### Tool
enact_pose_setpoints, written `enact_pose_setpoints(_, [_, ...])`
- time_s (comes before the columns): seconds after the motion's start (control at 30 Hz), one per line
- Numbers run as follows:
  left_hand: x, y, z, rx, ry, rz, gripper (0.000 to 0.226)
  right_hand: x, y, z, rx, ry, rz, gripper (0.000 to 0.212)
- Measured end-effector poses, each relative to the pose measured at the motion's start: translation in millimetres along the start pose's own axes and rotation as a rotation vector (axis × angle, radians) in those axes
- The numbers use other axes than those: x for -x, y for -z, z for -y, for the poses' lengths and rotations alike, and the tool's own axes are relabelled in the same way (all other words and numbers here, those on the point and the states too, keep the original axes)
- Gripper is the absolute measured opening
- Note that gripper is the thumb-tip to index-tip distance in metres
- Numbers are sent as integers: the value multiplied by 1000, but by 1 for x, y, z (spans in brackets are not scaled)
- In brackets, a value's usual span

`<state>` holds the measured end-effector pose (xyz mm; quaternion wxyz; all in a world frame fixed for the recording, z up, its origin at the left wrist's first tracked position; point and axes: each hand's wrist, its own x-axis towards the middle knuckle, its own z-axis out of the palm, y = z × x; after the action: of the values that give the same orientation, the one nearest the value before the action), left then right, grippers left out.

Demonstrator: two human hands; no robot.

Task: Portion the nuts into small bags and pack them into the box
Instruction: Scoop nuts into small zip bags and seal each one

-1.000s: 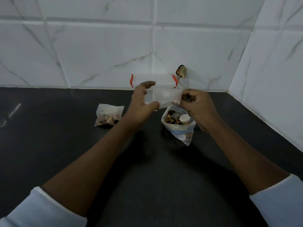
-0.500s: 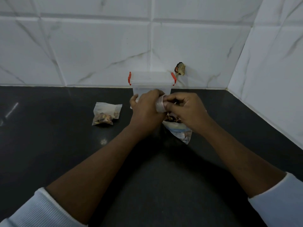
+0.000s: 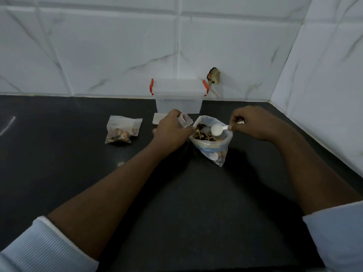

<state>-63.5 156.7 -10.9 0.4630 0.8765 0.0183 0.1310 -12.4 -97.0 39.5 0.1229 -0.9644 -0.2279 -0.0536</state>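
Note:
A large clear bag of mixed nuts (image 3: 212, 143) stands open on the black counter (image 3: 176, 203). My right hand (image 3: 253, 122) pinches the handle of a white plastic scoop (image 3: 217, 129), whose bowl hangs over the bag's mouth. My left hand (image 3: 171, 129) grips a small empty clear bag (image 3: 184, 119) just left of the big bag. A filled small bag of nuts (image 3: 122, 129) lies further left. The clear box with red latches (image 3: 178, 95) stands with its lid on against the wall behind my hands.
A flat pale piece, perhaps spare small bags (image 3: 158, 118), lies in front of the box. A brown object (image 3: 214, 75) hangs on the tiled wall at the right of the box. The wall corner closes the counter on the right.
My hands have parted. The right hand let go of the small bag and now holds the scoop above the nuts; the left hand keeps the small bag, lowered beside the big bag.

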Motion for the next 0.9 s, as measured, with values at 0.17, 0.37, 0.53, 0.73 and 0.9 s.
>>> enact_pose_setpoints(0.17, [3, -1, -5, 54, 1, -19, 41, -2, -14, 18, -64, 134, -97, 4])
enact_pose_setpoints(0.37, [7, 1, -8, 133, -24, -78, 39, -19, -33, 34, 89, 289, -197, 19])
enact_pose_setpoints(0.53, [6, 1, -8, 122, -41, -83, 41, -23, -30, 36, 96, 250, -127, 23])
enact_pose_setpoints(0.73, [6, 2, -9, 97, -56, -84, 43, -26, -36, 43, 133, 188, -77, 23])
enact_pose_setpoints(0.9, [6, 4, -8, 85, -72, -103, 43, -31, -34, 46, 112, 182, -122, 24])
